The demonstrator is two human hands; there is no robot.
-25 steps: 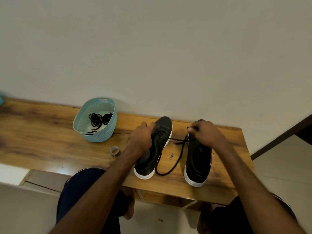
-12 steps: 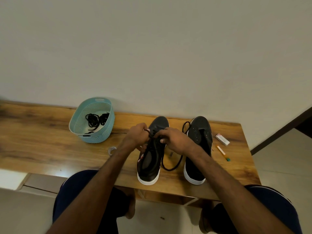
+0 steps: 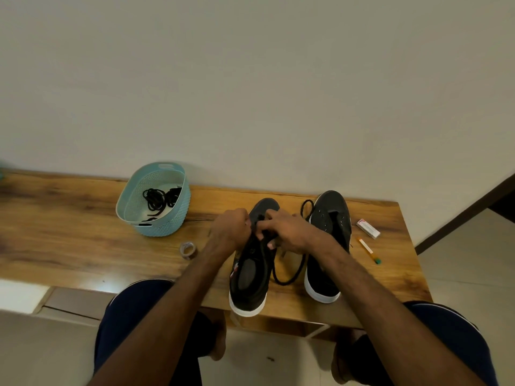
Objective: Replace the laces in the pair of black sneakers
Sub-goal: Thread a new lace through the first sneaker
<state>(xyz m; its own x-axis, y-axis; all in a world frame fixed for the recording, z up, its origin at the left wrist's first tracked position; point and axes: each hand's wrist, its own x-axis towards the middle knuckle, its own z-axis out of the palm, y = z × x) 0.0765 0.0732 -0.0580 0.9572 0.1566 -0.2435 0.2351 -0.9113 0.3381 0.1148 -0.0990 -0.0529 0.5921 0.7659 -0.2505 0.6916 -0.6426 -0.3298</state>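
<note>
Two black sneakers with white soles stand toward the bench's (image 3: 69,240) right end, heels at the front edge and toes to the back. The left hand (image 3: 230,229) and right hand (image 3: 287,232) meet over the left sneaker (image 3: 250,277), fingers curled narrow, pinching its black lace (image 3: 289,277) at the eyelets. The lace loops slack on the bench between that shoe and the right sneaker (image 3: 330,218), whose small eyelets show.

We see dark navy legwear (image 3: 131,316) over both thighs, each side edged with a thin pale piping line (image 3: 446,309), bare forearms (image 3: 172,307), and seemingly bare feet (image 3: 217,344) below.
</note>
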